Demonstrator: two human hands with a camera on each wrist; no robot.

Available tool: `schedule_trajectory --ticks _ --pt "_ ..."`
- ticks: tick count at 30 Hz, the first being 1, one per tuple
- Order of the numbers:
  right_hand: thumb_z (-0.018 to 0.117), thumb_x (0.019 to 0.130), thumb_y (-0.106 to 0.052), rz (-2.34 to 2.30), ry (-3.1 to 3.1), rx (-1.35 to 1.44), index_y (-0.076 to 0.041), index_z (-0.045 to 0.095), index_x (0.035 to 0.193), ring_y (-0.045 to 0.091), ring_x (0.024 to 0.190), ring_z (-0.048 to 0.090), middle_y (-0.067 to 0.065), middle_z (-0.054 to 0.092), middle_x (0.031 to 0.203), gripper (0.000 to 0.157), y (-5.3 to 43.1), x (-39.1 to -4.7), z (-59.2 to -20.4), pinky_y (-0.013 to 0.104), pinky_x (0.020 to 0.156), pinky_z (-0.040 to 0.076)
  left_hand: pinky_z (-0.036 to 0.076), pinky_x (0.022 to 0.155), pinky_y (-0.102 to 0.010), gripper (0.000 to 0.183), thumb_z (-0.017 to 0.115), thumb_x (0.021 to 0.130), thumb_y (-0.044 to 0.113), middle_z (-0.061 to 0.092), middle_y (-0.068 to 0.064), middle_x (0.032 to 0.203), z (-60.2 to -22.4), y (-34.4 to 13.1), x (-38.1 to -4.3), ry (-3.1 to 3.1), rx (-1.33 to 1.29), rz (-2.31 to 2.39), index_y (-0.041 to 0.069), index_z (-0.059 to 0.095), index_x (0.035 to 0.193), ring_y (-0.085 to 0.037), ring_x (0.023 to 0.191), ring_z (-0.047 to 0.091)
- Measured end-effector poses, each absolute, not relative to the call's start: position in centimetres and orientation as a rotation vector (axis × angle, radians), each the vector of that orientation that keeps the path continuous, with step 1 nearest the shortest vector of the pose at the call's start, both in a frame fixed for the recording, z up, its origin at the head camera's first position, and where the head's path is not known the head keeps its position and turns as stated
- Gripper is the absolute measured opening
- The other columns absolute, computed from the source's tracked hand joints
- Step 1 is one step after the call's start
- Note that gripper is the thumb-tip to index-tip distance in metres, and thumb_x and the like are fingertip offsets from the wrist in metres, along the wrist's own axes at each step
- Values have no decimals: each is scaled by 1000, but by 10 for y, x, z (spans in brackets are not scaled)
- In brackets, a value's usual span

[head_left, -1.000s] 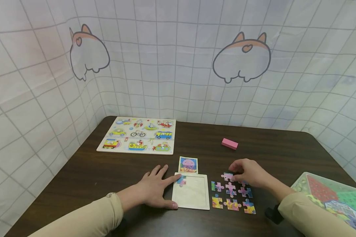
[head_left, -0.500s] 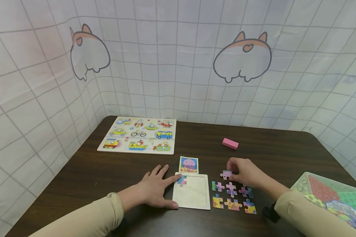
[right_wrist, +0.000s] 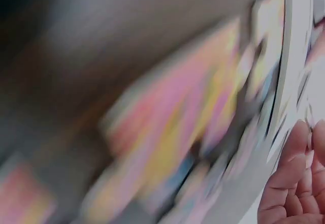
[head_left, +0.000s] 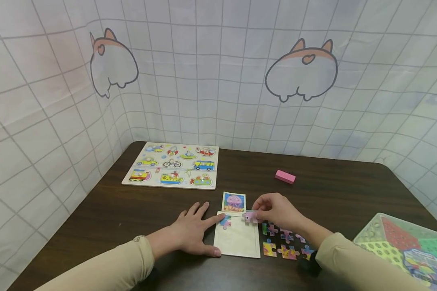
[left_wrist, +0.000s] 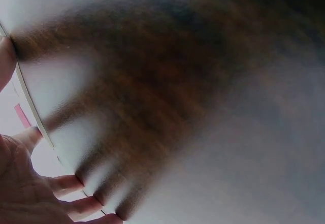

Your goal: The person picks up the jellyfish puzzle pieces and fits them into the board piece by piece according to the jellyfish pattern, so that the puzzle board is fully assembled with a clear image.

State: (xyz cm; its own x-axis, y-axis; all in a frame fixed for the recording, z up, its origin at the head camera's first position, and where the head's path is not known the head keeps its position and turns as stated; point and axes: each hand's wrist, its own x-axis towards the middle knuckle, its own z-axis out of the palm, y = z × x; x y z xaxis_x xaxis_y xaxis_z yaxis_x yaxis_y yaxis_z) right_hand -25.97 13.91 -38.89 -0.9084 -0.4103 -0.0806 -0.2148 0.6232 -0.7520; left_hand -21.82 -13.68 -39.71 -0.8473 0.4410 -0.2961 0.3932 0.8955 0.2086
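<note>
My left hand (head_left: 194, 230) lies spread on the table, its index fingertip at the upper left corner of a shallow white puzzle tray (head_left: 236, 246) and its thumb at the lower left edge. A blue and pink jigsaw piece (head_left: 225, 222) sits in that upper left corner. My right hand (head_left: 278, 212) pinches a pink jigsaw piece (head_left: 250, 217) with an eye on it, over the tray's upper right part. Several loose jigsaw pieces (head_left: 287, 251) lie right of the tray, some partly hidden under the right hand and forearm. The right wrist view is blurred.
A jellyfish picture card (head_left: 234, 202) lies against the tray's far edge. Behind, at the left, is a wooden vehicle puzzle board (head_left: 171, 165). A pink block (head_left: 285, 176) lies farther back, and a clear box of coloured parts (head_left: 404, 242) stands at the right edge.
The right hand has picked up the pink jigsaw piece from the top of the loose group and carried it left over the tray. The left hand has stayed in place.
</note>
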Motion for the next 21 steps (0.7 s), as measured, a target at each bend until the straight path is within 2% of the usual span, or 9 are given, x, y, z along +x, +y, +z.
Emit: schedule_trajectory --ticks 5,9,13,21 --pt "77 92 -13 -1185 2547 -465 -4 73 90 13 67 67 3 71 74 10 111 -259 -395 29 60 52 30 116 -66 94 69 81 74 21 -17 170 -398 -137 -219 2713 612 198 40 31 160 -43 156 20" --pt "78 90 -12 -1171 2556 -442 -4 74 85 12 64 70 3 73 71 10 101 -260 -398 29 60 55 30 116 -66 93 68 81 74 21 -16 170 -399 -137 -220 2709 608 201 40 31 160 -42 156 20" --pt "80 88 -11 -1111 2609 -410 -5 74 80 12 62 69 3 72 68 11 95 -259 -395 28 61 55 29 117 -66 93 68 82 75 21 -16 170 -399 -137 -220 2708 611 210 39 32 160 -43 156 20" --pt "83 85 -10 -968 2702 -345 -6 73 76 12 60 65 2 69 66 14 85 -260 -389 25 56 49 30 116 -66 93 70 81 74 22 -17 169 -398 -137 -219 2722 608 201 40 33 159 -43 155 21"
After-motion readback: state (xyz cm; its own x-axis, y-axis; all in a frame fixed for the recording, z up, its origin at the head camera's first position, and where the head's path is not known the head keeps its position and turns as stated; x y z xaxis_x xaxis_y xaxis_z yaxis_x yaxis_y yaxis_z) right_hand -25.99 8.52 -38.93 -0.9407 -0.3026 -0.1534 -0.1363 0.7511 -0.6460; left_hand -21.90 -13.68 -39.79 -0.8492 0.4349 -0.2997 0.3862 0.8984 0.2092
